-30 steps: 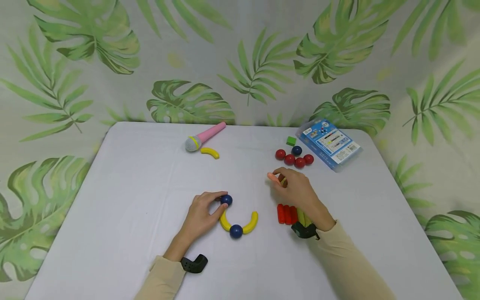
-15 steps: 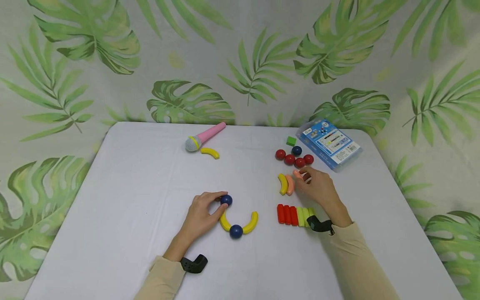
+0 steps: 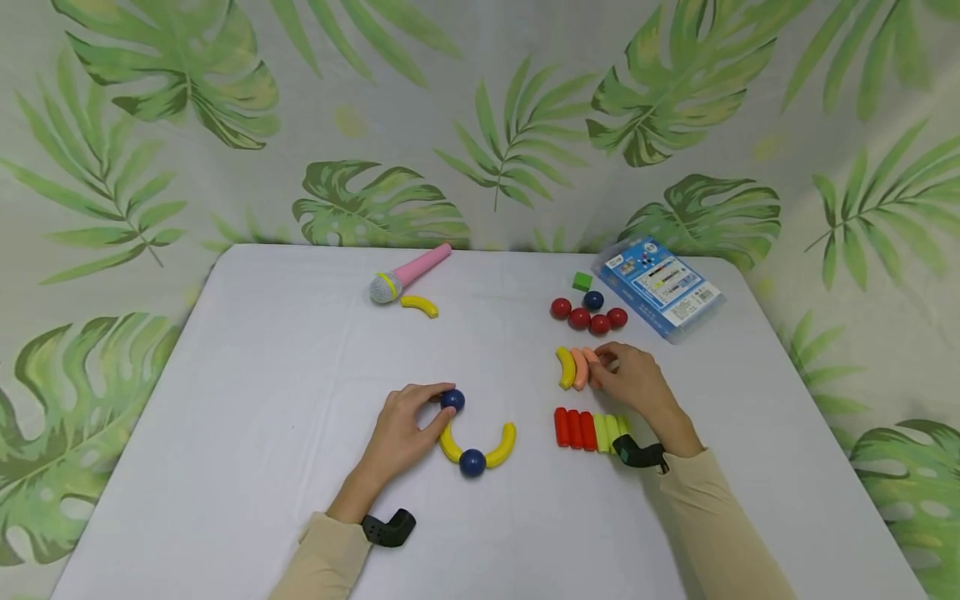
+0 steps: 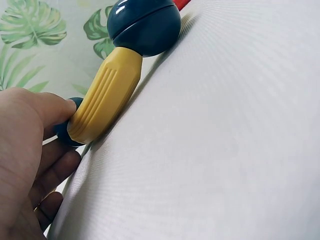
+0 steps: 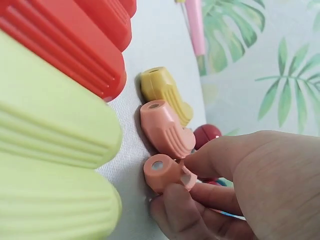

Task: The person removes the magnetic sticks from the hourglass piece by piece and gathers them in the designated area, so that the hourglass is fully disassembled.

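Observation:
My left hand (image 3: pixel 405 427) pinches a dark blue ball (image 3: pixel 452 400) that caps one end of a yellow curved chain (image 3: pixel 480 448) with a second blue ball (image 3: pixel 472 462) in its middle; in the left wrist view the thumb lies against the yellow curved rod (image 4: pixel 102 97). My right hand (image 3: pixel 626 379) pinches a salmon curved piece (image 5: pixel 165 172) and holds it down on the table beside another salmon piece (image 3: pixel 579 368) and a yellow one (image 3: pixel 565 367). Red and lime straight rods (image 3: pixel 588 430) lie in a row just under that wrist.
A white table (image 3: pixel 262 400) carries a pink toy microphone (image 3: pixel 408 274) and a loose yellow curve (image 3: pixel 420 306) at the back. Red balls with one blue ball (image 3: pixel 588 312), a green cube (image 3: pixel 582 282) and a blue packet (image 3: pixel 660 286) sit at the back right.
The right hand moved right from over the curved pieces, uncovering a yellow and a salmon one, then came back a little left with a salmon piece lowered beside them. The left hand stayed still.

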{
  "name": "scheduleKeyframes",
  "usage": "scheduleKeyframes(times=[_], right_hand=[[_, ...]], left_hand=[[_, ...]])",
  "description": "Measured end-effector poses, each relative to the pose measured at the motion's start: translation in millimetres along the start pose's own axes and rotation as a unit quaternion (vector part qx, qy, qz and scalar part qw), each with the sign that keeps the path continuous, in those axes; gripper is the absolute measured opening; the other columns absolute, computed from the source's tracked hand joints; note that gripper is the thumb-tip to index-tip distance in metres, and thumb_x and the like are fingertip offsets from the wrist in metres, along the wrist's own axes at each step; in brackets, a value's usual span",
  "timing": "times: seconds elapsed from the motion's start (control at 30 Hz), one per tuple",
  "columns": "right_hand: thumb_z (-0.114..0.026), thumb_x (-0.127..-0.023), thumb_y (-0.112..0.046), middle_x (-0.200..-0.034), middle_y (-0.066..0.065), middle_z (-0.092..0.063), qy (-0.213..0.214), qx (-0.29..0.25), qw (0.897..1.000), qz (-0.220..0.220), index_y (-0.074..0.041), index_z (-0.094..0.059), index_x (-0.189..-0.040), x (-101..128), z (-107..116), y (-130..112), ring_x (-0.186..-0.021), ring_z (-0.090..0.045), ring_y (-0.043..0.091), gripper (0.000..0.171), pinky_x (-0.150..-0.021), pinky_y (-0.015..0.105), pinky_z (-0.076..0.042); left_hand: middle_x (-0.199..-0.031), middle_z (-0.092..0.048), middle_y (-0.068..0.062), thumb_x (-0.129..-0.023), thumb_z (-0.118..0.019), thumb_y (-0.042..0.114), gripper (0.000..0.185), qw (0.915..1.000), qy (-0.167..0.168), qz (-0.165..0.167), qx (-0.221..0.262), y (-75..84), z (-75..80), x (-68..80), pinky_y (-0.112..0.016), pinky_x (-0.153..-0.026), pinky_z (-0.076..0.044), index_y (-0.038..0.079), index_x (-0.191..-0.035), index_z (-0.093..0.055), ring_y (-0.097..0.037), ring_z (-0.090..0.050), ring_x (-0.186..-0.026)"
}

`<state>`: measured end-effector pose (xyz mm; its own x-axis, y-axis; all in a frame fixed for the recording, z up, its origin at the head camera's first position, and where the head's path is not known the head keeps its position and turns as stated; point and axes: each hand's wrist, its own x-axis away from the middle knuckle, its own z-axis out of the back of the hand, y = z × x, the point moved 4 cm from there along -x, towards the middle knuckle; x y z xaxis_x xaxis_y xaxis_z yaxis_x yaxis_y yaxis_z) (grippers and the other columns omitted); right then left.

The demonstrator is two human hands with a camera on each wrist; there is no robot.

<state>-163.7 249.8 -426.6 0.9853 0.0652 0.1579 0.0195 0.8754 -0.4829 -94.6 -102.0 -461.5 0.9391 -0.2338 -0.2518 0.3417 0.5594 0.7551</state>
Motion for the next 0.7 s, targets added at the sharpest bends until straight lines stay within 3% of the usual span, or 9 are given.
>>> scheduleKeyframes(times=[0.33,0.53,0.7], right_hand=[[-0.06,-0.1,-0.022,-0.112,0.022,-0.069,0.009,0.001,1.0,0.007,0.006,-0.06,-0.133,4.8,5.8,-3.1,-0.097,-0.066,0.035,0.043,-0.082,0.045,-0.06],[-0.065,-0.1,-0.019,-0.112,0.02,-0.068,0.044,0.012,0.999,0.022,0.003,-0.061,-0.135,10.0,11.2,-12.7,-0.091,-0.062,0.031,0.042,-0.071,0.035,-0.057],[-0.069,-0.099,-0.019,-0.111,0.017,-0.068,0.074,0.007,0.996,0.054,-0.001,-0.064,-0.133,16.4,11.5,-31.9,-0.093,-0.061,0.03,0.039,-0.073,0.034,-0.055]], left_hand=[[-0.117,-0.074,-0.004,-0.096,-0.075,0.021,0.034,1.0,-0.006,0.008,0.001,-1.0,-0.7,-1.5,-0.043,-0.096,-0.045,0.014,-0.129,-0.072,-0.021,-0.065,-0.109],[-0.116,-0.075,-0.004,-0.096,-0.076,0.02,0.034,1.0,-0.001,0.004,0.002,0.5,-1.9,0.1,-0.042,-0.094,-0.044,0.013,-0.128,-0.072,-0.021,-0.066,-0.109],[-0.116,-0.075,-0.003,-0.094,-0.076,0.018,0.036,1.0,0.001,-0.003,0.002,1.1,-2.7,0.3,-0.041,-0.092,-0.044,0.013,-0.13,-0.071,-0.02,-0.065,-0.108]])
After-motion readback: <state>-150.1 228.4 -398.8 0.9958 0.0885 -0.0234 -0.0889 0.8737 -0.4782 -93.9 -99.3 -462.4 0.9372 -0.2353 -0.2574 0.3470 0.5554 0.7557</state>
